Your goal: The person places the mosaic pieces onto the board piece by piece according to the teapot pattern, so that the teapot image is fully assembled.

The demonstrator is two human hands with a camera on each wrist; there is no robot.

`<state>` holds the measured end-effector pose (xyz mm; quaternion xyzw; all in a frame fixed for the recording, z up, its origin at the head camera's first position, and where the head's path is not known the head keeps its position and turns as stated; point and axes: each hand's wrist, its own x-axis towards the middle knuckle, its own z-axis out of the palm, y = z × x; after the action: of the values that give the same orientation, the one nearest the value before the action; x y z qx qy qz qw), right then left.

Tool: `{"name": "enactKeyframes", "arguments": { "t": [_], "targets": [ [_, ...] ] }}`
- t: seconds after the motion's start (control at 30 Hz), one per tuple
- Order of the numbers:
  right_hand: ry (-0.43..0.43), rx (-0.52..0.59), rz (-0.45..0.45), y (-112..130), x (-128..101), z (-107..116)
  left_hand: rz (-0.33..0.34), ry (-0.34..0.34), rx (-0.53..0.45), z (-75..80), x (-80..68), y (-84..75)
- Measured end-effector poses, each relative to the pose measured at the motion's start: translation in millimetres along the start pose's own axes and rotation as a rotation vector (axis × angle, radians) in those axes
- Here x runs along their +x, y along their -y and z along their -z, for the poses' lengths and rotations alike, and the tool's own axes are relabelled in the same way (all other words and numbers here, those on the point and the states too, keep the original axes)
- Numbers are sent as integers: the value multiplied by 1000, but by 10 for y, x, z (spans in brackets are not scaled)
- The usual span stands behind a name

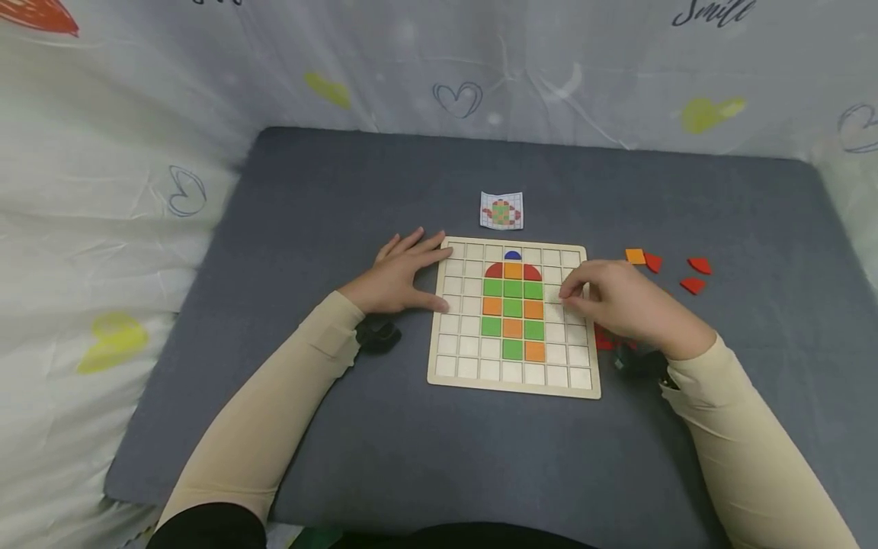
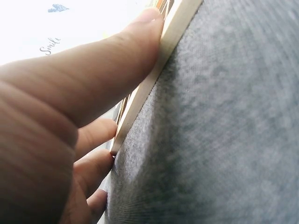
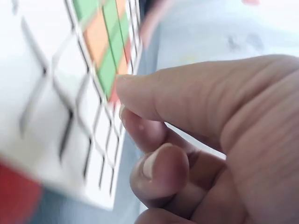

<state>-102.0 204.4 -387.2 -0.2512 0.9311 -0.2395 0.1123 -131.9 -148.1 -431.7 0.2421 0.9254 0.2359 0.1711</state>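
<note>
A square wooden grid board lies on the grey table, with green, orange, red and blue tiles forming a pattern in its middle columns. My left hand spreads along its left side, thumb on the edge and fingertips at the upper left corner. In the left wrist view, the thumb touches the board's rim. Over the right columns hovers my right hand, its fingers curled and thumb close to the index finger. No tile shows between those fingertips in the right wrist view, where a red tile sits on the board behind them.
A small picture card with a tiled pattern lies beyond the board. To the right are an orange square tile and several red tiles. More red pieces lie partly under my right hand. A patterned white curtain hangs behind.
</note>
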Motion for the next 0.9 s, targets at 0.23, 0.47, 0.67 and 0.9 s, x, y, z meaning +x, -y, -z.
{"name": "enactKeyframes", "arguments": {
  "t": [0.23,0.47,0.67,0.9],
  "targets": [
    [-119,-31,-163,-324,-61,249,-4,-12,4,1,-17,20],
    [-171,-61,-192,-652,-74,296,-3,-9,6,-21,-1,24],
    [-181,-77,-186,-795,-73,265,-4,-7,12,-20,30,3],
    [-152,-105,-203,-852,-45,220,6,-6,8,-7,-4,-15]
  ]
}}
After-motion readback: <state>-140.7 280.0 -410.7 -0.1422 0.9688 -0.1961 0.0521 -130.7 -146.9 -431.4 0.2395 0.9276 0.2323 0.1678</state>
